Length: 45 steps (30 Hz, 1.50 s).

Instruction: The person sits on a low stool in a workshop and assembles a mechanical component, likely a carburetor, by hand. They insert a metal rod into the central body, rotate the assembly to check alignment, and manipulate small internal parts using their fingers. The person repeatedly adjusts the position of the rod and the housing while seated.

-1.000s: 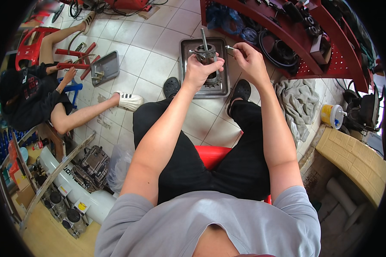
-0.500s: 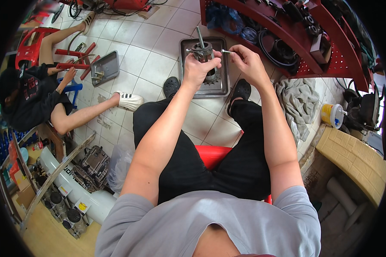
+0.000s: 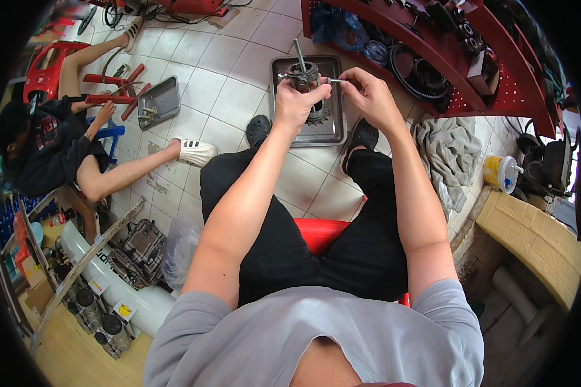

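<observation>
My left hand (image 3: 295, 108) is wrapped round an open-sided metal cage (image 3: 303, 69), a dark cylinder with a ring top. A long threaded rod (image 3: 298, 53) rises from it at a slight tilt. Toothed edges show at its lower end, over a metal tray (image 3: 334, 132). Between thumb and fingers of my right hand (image 3: 373, 98) is a thin metal bolt (image 3: 336, 80), level, pointing at the cage's right side. Its far end meets a small fitting beside my left thumb; whether it is threaded in I cannot tell.
A red perforated rack (image 3: 490, 106) with parts stands at the right, a grey cloth (image 3: 450, 151) below it. At the left another person (image 3: 51, 138) sits handling a red frame (image 3: 119, 89) beside a second tray (image 3: 159, 103). A white tank (image 3: 119, 287) lies lower left.
My right hand has shifted slightly left, bringing the bolt closer to the cage. The left hand and the cage have barely moved.
</observation>
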Motion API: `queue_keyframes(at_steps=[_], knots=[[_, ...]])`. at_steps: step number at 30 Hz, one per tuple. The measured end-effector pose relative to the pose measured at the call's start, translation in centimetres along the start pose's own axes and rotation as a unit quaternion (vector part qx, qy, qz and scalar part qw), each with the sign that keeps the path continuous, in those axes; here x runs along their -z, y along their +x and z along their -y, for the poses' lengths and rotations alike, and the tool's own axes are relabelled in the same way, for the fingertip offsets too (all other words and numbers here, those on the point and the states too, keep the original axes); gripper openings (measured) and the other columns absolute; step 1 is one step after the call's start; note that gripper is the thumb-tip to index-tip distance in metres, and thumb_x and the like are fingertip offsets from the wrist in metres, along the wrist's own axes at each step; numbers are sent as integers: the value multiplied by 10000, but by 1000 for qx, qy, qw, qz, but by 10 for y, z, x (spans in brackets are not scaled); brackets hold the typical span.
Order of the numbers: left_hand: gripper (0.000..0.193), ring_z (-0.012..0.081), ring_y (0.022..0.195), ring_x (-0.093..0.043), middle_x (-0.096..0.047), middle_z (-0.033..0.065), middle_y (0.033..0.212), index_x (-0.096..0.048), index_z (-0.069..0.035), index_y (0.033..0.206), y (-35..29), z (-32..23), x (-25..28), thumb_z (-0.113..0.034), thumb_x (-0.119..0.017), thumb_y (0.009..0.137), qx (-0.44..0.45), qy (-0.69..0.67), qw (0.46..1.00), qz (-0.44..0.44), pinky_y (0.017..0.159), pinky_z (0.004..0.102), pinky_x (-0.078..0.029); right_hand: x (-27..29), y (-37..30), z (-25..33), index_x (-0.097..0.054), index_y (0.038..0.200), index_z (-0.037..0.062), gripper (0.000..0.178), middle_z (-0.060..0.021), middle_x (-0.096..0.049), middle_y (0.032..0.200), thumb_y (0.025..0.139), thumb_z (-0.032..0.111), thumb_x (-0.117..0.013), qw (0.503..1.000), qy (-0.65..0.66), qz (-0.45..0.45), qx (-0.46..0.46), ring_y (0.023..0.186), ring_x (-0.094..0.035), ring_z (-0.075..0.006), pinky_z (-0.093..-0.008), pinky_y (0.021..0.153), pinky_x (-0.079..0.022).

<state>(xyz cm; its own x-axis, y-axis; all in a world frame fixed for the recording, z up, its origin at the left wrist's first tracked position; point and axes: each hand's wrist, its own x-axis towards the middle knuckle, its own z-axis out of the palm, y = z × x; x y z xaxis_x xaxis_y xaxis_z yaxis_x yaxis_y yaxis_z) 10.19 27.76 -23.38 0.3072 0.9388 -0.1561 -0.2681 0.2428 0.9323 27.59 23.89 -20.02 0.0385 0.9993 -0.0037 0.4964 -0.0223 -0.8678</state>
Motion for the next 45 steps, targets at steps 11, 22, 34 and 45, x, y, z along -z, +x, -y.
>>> queue_keyframes(at_steps=[11,22,34,45], knots=[[276,179,703,-669,-673,93,834,-598,3,969,1,1,0,-12,-760,747,4,-14,999,-35,684,285,-531,-5,-2,5,-629,965,20,180,2,-590,749,864,166,-660,999,30,-8,29,622,-446,-68,-232,562,-381],[271,169,686,-658,-671,82,824,-602,8,957,0,1,-1,-7,-763,739,6,25,999,-27,676,293,-529,-10,4,-13,-632,877,40,273,38,-566,708,952,289,-549,980,129,94,-122,649,-471,-41,-219,585,-379],[254,159,689,-652,-674,77,814,-619,6,933,0,4,0,-30,-774,735,3,28,1000,-12,674,293,-528,-8,4,2,-619,904,89,274,31,-582,701,946,352,-553,919,293,114,-239,616,-528,-49,-201,572,-369],[230,148,664,-642,-651,50,766,-620,-1,901,1,2,0,-54,-778,742,1,40,999,-31,636,274,-508,-12,3,-7,-586,892,94,196,53,-542,733,917,285,-620,934,302,112,-153,648,-491,-44,-196,574,-347]])
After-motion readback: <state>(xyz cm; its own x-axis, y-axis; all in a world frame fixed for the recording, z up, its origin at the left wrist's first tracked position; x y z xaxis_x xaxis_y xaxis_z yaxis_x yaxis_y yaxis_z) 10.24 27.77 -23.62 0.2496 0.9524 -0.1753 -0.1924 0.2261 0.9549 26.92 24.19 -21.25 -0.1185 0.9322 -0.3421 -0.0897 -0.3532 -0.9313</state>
